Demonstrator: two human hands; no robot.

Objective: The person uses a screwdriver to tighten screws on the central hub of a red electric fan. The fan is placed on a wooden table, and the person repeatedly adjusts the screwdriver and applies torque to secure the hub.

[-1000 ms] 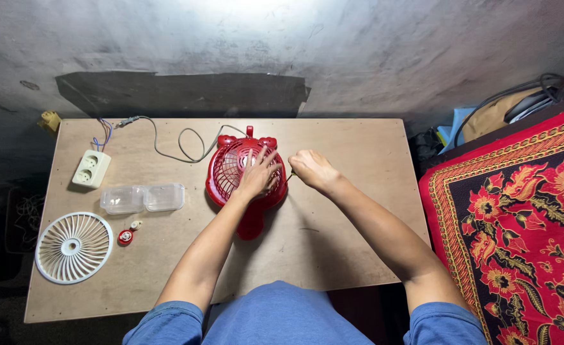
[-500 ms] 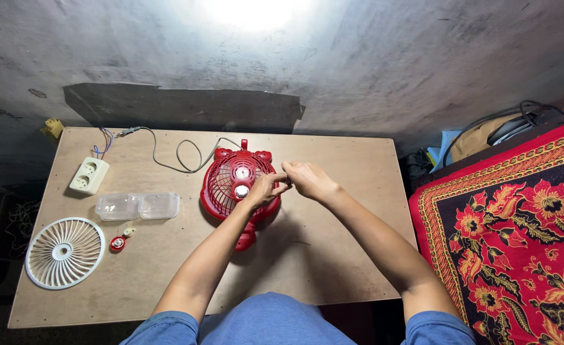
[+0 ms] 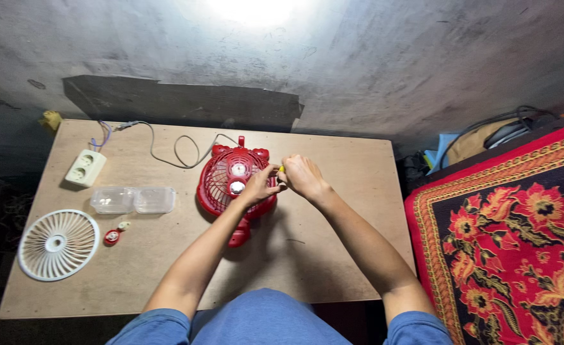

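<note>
**Both hands at the right rim of the red fan**

From my remote seat I saw the small red fan (image 3: 234,185) lying on its back near the middle of the wooden table (image 3: 333,255), its grille off and its hub facing up. My left hand (image 3: 259,185) was curled over the fan's right edge, pinching the housing. My right hand (image 3: 302,176) was closed around a small yellow-tipped tool (image 3: 282,169), too small for me to identify, held at that same edge.

I judged the fan a light, stiff plastic shell, with thin guard ribs that could snap under a squeeze. The thick outer rim or the stubby red base looked like the safest places to take hold of it. Its grey cord (image 3: 179,150) ran off to a white socket block (image 3: 85,167).

The white front grille (image 3: 58,245) lay well apart at the left, near a clear plastic box (image 3: 133,200) and a small red part (image 3: 111,237).
</note>
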